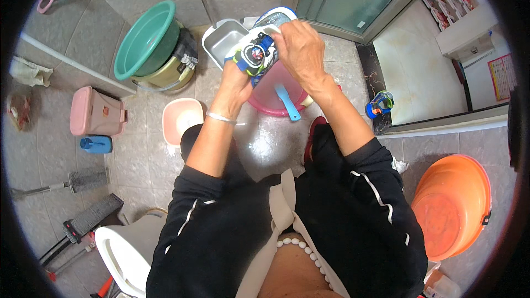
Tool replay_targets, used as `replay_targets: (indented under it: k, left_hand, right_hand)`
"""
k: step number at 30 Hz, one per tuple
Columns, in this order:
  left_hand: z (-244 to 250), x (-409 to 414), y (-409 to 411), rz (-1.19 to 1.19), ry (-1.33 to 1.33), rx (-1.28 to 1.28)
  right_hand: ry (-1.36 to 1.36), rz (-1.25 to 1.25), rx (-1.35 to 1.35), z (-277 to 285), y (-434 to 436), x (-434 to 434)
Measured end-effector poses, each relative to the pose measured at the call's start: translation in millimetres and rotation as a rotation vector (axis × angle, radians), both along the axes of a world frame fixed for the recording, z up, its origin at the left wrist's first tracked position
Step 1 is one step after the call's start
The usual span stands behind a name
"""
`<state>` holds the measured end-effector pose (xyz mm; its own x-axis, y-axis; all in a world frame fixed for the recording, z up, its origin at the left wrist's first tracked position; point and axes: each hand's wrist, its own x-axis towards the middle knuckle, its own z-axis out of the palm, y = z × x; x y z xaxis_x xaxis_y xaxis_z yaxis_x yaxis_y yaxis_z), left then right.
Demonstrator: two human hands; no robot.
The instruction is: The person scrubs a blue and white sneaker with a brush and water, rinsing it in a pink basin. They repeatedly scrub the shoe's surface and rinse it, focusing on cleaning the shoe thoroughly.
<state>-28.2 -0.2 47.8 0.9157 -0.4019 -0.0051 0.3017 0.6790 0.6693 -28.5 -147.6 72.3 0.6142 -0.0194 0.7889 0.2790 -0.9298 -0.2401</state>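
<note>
Both my hands hold a child's shoe (256, 53), white with blue and lime green parts and a round badge. My left hand (239, 76) grips it from below at its left end. My right hand (301, 47) pinches its upper right edge. Under the shoe stands a pink basin (269, 107) of cloudy water, with a light blue plastic brush (288, 102) leaning over its rim. A grey rectangular basin (223, 41) lies behind my left hand. Beyond my right hand a blue-rimmed washboard or similar item (276, 17) is partly hidden.
A green basin (145, 41) leans on a cream bucket (178, 76) at the left. A small pink basin (182, 122), a pink bin (98, 111) and a toilet (124, 256) stand on the left. An orange bucket (451, 207) is at the right; another colourful shoe (379, 104) rests on the doorsill.
</note>
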Motion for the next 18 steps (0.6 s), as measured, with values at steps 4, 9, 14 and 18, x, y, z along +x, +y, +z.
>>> replay_targets:
  k: [4, 9, 14, 18]
  left_hand:
    - [1.4, -4.2, -4.7, 0.049, -0.111, 0.206]
    - [-11.9, -8.0, -6.7, 0.135, -0.628, 0.858]
    - [-25.8, -2.8, -8.6, 0.215, -0.964, 1.08]
    - [-13.8, -6.9, -4.6, 0.208, -0.911, 1.144]
  right_hand:
    - [-0.019, -0.111, 0.01, 4.6, -21.3, 6.4]
    - [0.012, -0.076, 0.091, 13.7, -10.0, -4.2]
    - [-0.074, 0.183, -0.112, 10.7, 5.9, -9.3]
    - [-0.027, -0.047, -0.11, 7.0, -20.1, 3.7]
